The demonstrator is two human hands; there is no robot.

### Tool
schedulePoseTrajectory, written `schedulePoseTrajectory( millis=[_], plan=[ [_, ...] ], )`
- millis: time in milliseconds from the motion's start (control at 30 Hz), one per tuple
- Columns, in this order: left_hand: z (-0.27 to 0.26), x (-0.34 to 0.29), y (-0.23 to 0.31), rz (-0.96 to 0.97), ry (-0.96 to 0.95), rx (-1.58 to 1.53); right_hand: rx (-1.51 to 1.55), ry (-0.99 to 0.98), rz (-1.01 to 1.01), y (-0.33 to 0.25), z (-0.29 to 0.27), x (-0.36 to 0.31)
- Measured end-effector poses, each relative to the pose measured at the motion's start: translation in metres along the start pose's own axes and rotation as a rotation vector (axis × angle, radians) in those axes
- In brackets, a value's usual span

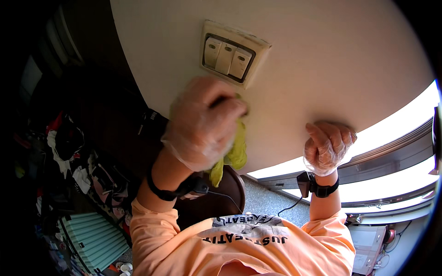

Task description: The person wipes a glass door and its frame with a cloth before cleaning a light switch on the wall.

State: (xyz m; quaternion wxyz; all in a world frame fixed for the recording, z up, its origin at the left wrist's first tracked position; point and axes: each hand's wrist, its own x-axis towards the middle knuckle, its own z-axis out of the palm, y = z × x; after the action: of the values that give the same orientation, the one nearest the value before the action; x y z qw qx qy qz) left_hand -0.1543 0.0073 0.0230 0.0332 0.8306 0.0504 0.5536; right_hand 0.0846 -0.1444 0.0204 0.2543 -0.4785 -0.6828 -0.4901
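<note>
My left hand [202, 122], in a clear plastic glove, is closed around a yellow-green cloth [237, 149] that hangs below the fingers. It is slightly blurred, just under a cream wall switch panel [225, 57] with three rockers and a grimy frame. Whether the hand touches the wall is hard to tell. Over to the right, my right hand [328, 146], also gloved, rests against the pale wall [290, 87] near its edge. Its fingers are curled in, and nothing shows in them.
Bright window panels with a dark frame [391, 165] lie beyond the wall's right edge. A brown rounded seat [230, 191] stands below, on speckled floor [262, 200]. Piled clothes [106, 179] and a green ribbed panel [94, 239] are at lower left. Dark straps with cabled devices circle both wrists.
</note>
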Motion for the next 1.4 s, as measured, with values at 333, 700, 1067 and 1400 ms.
schedulePoseTrajectory(
  millis=[333,700,1067,1400],
  plan=[
    [0.033,-0.038,-0.06,-0.247,0.405,0.155,-0.016,0.015,-0.007,0.001,0.0,0.005],
    [0.095,-0.063,0.004,-0.717,0.108,-0.266,-0.045,0.03,-0.007,0.005,0.001,-0.004],
    [0.091,-0.096,-0.054,-0.07,-0.006,0.237,-0.034,0.01,-0.017,0.008,0.014,-0.01],
    [0.095,-0.075,-0.089,-0.453,0.37,0.139,-0.05,0.016,-0.022,0.008,0.017,-0.01]
  ],
)
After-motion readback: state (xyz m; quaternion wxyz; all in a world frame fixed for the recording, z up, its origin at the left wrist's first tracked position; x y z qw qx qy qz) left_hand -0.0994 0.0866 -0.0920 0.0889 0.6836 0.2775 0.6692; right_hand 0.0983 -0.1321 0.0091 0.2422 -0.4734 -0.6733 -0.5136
